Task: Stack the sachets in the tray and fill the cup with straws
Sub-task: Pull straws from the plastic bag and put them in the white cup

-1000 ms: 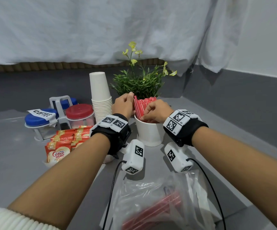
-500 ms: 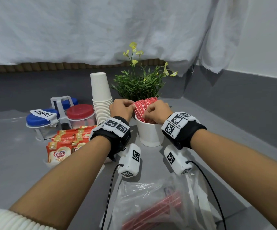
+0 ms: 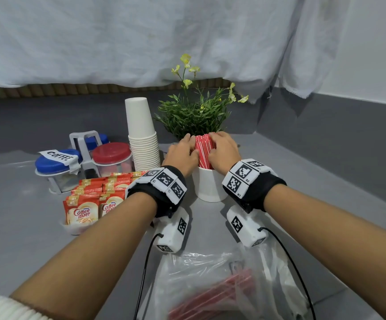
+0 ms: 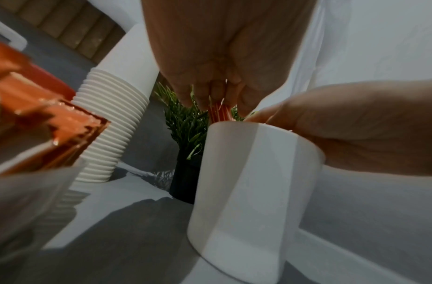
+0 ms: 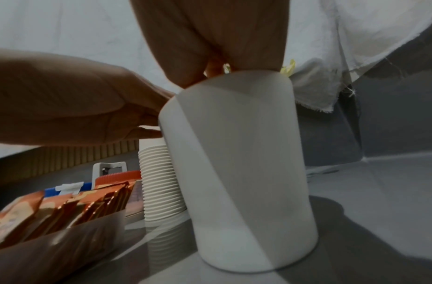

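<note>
A white cup stands mid-table with a bundle of red straws upright in it. My left hand holds the bundle's left side, thumb on the near face. Opposite it, my right hand curls round the right side. In the left wrist view the left hand closes over the straws above the cup. The right wrist view has the right hand atop the cup. Red Coffee-mate sachets stand packed in a white tray to the left.
A clear plastic bag with more red straws lies near me. Behind the cup are a stack of paper cups and a potted plant. Lidded jars in a caddy sit at the far left. A grey wall rises on the right.
The straw bundle has gone from leaning left to standing upright and lower in the cup. Both hands have shifted from its near side to either side of it.
</note>
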A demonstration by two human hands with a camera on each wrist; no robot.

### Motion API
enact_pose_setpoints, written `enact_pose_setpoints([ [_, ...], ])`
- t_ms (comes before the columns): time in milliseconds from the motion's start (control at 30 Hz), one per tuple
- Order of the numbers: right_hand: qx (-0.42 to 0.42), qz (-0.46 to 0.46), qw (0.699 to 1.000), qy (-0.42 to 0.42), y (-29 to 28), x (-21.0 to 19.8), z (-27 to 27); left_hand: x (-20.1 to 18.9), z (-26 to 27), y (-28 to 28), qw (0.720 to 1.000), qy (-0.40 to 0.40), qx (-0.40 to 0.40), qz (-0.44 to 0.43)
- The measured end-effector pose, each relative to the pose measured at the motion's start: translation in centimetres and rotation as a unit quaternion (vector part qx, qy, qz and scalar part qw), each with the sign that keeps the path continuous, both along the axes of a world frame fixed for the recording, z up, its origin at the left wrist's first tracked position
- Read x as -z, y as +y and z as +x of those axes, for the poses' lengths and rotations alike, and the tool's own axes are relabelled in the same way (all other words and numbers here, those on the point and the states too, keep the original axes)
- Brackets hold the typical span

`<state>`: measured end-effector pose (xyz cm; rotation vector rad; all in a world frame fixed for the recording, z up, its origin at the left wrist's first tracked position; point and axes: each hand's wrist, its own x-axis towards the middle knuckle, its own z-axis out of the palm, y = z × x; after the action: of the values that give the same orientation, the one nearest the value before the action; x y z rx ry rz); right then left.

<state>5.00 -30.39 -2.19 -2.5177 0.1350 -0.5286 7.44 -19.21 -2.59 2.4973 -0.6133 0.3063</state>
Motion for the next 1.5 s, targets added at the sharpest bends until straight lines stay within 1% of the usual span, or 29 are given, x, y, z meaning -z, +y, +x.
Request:
enact_pose_setpoints([
  [67, -0.025, -0.027, 0.999, 0.021, 0.0, -0.1, -0.1, 0.2, 0.2, 0.0, 0.999, 0.004, 0.009, 0.044],
  [167, -0.044, -0.08, 0.994, 0.067, -0.1, -0.2, -0.1, 0.6, 0.2, 0.3, 0.998, 0.011, 0.015, 0.064],
  [267, -0.049, -0.082, 0.991, 0.089, -0.4, -0.6, -0.4, 0.3, 0.2, 0.6, 0.994, 0.009, 0.001, 0.105],
  [333, -0.044, -0.054, 0.994, 0.083, -0.7, -0.9, -0.6, -0.3, 0.1, 1.0, 0.995, 0.012, -0.007, 0.099],
  [433, -0.025, 0.017, 0.999, 0.035, -1.5, -1.4, -1.0, -1.2, -0.8, 1.5, 0.998, 0.026, -0.005, 0.061],
  [567, 0.009, 0.077, 0.997, -0.007, -2.5, -2.6, -2.9, -3.0, -3.4, 2.0, 0.999, 0.031, -0.008, 0.027],
  [667, 0.014, 0.109, 0.994, -0.01, -3.3, -3.7, -5.0, -4.1, -5.9, 2.7, 1.0, 0.026, -0.001, -0.01],
  [733, 0.017, 0.136, 0.99, -0.028, -3.6, -4.2, -6.8, -4.4, -8.0, 3.1, 0.999, 0.03, 0.011, -0.008],
  [800, 0.017, 0.171, 0.984, -0.045, -3.8, -4.7, -8.6, -4.4, -10.1, 3.4, 0.999, 0.042, 0.027, 0.015],
  [900, 0.014, 0.219, 0.974, -0.048, -3.7, -4.5, -11.3, -3.6, -13.1, 3.8, 0.995, 0.081, 0.039, 0.043],
  [1067, 0.039, 0.263, 0.964, -0.016, -3.1, -1.3, -15.5, -1.0, -17.3, 4.1, 0.982, 0.168, 0.051, 0.075],
  [1233, 0.092, 0.289, 0.951, 0.051, -2.3, 3.9, -18.9, 2.8, -20.2, 4.5, 0.967, 0.228, 0.049, 0.102],
  [1300, 0.106, 0.287, 0.949, 0.076, -2.0, 5.7, -20.3, 3.8, -21.0, 4.7, 0.967, 0.234, 0.042, 0.097],
  [1367, 0.107, 0.282, 0.949, 0.092, -1.6, 6.8, -21.4, 4.5, -21.3, 4.7, 0.969, 0.222, 0.041, 0.099],
  [1433, 0.099, 0.275, 0.951, 0.096, -1.3, 7.3, -22.0, 5.2, -21.7, 4.9, 0.972, 0.206, 0.031, 0.109],
  [1500, 0.079, 0.245, 0.961, 0.103, -1.3, 7.2, -22.1, 6.0, -21.8, 4.9, 0.975, 0.185, 0.021, 0.12],
])
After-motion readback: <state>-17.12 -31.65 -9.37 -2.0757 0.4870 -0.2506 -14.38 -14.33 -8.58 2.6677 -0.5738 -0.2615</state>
